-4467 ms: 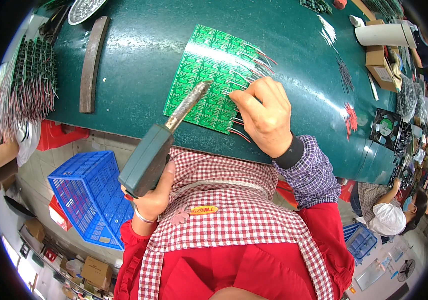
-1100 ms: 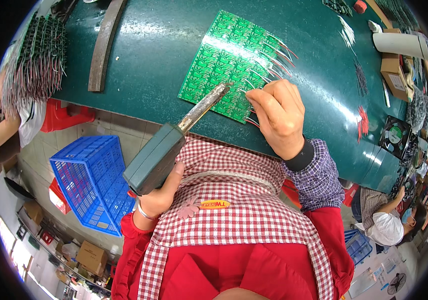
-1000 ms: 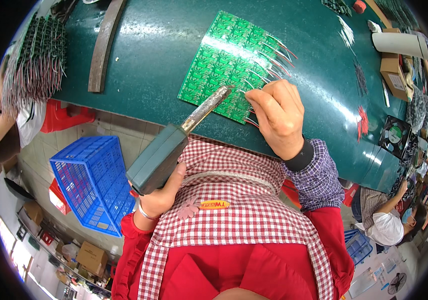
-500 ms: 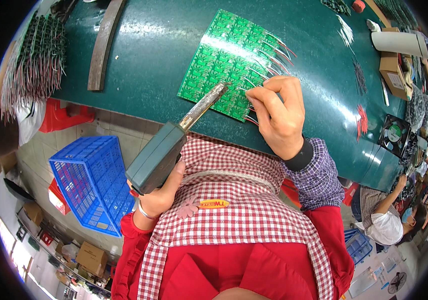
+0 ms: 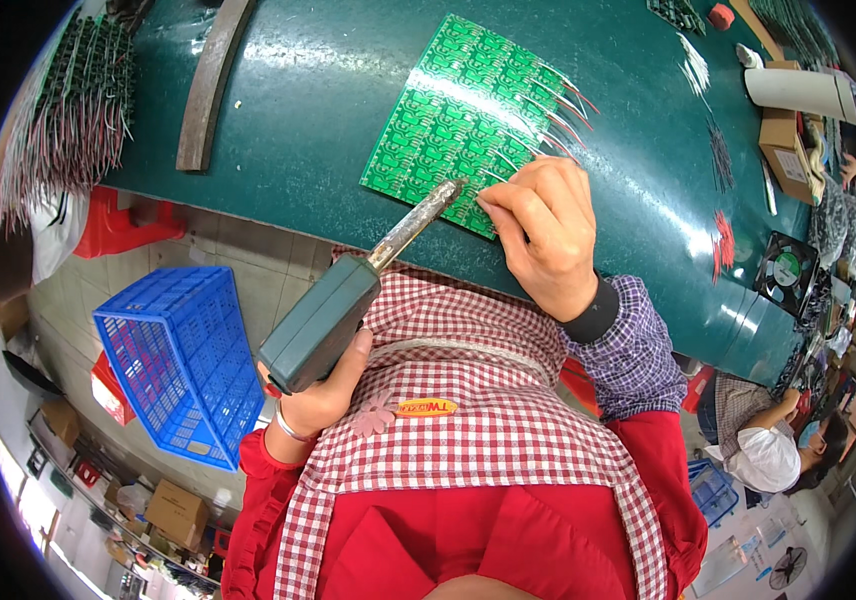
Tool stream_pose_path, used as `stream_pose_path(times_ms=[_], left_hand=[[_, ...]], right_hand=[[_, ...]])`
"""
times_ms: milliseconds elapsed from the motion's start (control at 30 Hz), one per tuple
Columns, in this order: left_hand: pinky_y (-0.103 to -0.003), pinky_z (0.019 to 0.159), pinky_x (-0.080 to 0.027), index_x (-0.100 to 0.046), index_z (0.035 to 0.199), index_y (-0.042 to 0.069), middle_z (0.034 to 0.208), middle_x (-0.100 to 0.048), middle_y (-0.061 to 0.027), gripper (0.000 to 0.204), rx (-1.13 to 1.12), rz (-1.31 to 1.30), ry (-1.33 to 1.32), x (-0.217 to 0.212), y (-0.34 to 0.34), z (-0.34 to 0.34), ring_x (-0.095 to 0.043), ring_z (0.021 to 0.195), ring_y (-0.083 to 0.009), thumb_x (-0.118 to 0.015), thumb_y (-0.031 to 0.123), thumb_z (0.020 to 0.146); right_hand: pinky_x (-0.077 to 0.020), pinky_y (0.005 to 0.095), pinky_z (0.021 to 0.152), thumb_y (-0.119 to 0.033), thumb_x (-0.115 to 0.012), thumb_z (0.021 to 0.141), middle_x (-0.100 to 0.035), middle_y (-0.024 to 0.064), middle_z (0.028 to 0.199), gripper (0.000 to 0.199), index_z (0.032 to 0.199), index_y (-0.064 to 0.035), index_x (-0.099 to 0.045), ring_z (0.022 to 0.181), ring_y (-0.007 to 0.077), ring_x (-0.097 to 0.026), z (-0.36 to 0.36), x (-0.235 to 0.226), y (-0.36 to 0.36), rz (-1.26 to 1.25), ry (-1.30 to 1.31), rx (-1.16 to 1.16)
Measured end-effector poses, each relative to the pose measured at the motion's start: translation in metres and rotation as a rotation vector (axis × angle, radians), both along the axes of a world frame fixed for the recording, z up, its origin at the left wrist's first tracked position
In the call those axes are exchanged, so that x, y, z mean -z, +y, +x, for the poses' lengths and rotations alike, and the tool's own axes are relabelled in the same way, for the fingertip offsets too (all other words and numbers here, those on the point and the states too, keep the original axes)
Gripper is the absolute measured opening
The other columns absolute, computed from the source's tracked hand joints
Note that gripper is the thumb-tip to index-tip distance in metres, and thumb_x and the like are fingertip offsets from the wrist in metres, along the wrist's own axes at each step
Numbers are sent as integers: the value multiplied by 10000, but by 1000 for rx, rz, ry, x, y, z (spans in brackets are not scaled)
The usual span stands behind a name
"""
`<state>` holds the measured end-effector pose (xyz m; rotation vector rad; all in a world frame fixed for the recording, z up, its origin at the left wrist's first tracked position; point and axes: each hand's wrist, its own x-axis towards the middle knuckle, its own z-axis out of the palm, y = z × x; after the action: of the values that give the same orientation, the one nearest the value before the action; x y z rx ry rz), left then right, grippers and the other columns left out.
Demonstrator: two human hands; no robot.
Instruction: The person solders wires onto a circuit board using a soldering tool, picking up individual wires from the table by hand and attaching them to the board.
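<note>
A green circuit board panel (image 5: 448,115) lies flat on the dark green table (image 5: 328,120), with thin wires sticking out along its right side. My left hand (image 5: 320,395) grips the grey-green handle of a soldering iron (image 5: 348,295); its metal tip rests at the panel's near edge. My right hand (image 5: 543,230) sits on the panel's near right corner, fingers pinched on a thin wire right beside the iron's tip.
A bundle of wired boards (image 5: 68,110) lies at the table's left end, beside a curved dark strip (image 5: 210,85). A blue plastic crate (image 5: 183,360) stands on the floor at my left. Cardboard boxes (image 5: 788,140), a roll and a small fan (image 5: 786,272) sit far right, near another seated person (image 5: 768,450).
The iron's tip has stayed at the panel's near edge. My right hand has shifted slightly along that edge with its fingers still pinched.
</note>
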<state>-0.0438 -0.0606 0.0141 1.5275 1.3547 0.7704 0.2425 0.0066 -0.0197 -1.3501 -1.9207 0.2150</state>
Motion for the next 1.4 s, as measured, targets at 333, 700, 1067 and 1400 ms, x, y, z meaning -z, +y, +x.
stream_pose_path(times_ms=[333, 700, 1067, 1400], left_hand=[[-321, 666, -592, -777, 1063, -23, 911, -788, -127, 249, 7, 42, 40, 1, 5, 4, -767, 747, -212, -846, 32, 830], [-318, 673, -577, -774, 1058, -28, 924, -778, -117, 230, 12, 38, 32, 0, 4, 3, -739, 745, -201, -839, 40, 848], [-324, 633, -556, -761, 1036, -34, 891, -734, -145, 250, 33, 28, 58, 1, 8, 6, -724, 714, -234, -835, 24, 804], [-294, 646, -538, -755, 1068, -40, 873, -750, -71, 190, 42, 107, 58, 10, -2, 1, -685, 716, -139, -821, 32, 904]], right_hand=[[-454, 414, 803, 8, -827, 729, -580, 62, 844, 243, 916, -76, -696, 838, 276, -599, 1, 2, 0, -17, 30, 6], [-445, 414, 806, 10, -830, 743, -576, 64, 854, 238, 926, -73, -702, 843, 277, -595, 1, 4, 0, -23, 42, -4], [-443, 411, 807, 2, -831, 748, -565, 66, 854, 230, 916, -77, -696, 854, 274, -592, 2, 4, 0, -37, 28, 4], [-441, 408, 797, -3, -835, 743, -561, 58, 849, 239, 917, -82, -691, 847, 270, -590, 1, 6, 0, -32, 31, 7]])
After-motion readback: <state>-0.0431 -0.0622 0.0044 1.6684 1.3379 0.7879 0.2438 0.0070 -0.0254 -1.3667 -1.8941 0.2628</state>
